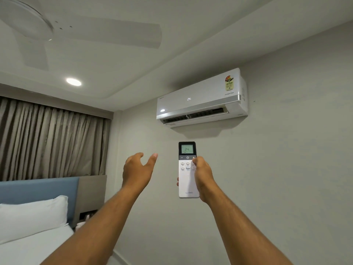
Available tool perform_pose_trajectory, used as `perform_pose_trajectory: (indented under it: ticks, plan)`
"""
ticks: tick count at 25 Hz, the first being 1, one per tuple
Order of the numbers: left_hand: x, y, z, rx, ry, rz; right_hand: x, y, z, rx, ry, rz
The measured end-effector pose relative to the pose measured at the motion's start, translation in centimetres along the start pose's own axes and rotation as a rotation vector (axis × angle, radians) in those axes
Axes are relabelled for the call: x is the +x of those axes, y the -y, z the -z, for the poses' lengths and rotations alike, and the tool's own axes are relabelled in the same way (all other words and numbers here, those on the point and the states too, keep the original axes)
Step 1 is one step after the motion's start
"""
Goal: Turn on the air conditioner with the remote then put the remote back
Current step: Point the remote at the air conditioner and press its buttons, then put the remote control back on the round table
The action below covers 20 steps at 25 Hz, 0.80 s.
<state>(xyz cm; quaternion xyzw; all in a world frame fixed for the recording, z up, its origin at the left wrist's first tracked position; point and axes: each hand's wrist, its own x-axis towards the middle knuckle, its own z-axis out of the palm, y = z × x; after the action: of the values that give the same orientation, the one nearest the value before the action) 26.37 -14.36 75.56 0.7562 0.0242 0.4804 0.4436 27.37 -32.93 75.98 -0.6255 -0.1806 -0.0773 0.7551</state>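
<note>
White plastic, the remote [187,170] stands upright in the right hand [202,177], which is wrapped around its right edge with the thumb lying over the buttons beside the plus key; its small screen reads 24. The left hand [137,167] is raised just beside it, apart from it, fingers spread and curled loosely around nothing. Lower left lie a white pillow [32,217] and a blue headboard [38,190], with brown curtains [51,140] behind. Higher on the wall, above the remote, hangs the air conditioner [202,98]: its front panel shows what looks like 24, and its bottom flap appears open. A ceiling fan [57,29] sits overhead.
</note>
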Motion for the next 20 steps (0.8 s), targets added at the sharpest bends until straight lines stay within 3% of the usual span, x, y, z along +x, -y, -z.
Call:
perform_pose_trajectory:
  ticks: [7, 13, 20]
  plan:
    - [-2.9, 7.1, 6.3, -0.341, 0.035, 0.299, -0.4, -8.2, -10.2, -0.086, 0.157, -0.136]
    - [-6.6, 12.9, 13.3, -0.236, 0.117, 0.47, -2.7, -14.9, -18.9, -0.044, 0.343, -0.28]
    - [-10.6, 19.2, 18.6, -0.092, 0.055, 0.701, -6.9, -21.5, -24.5, -0.021, 0.512, -0.43]
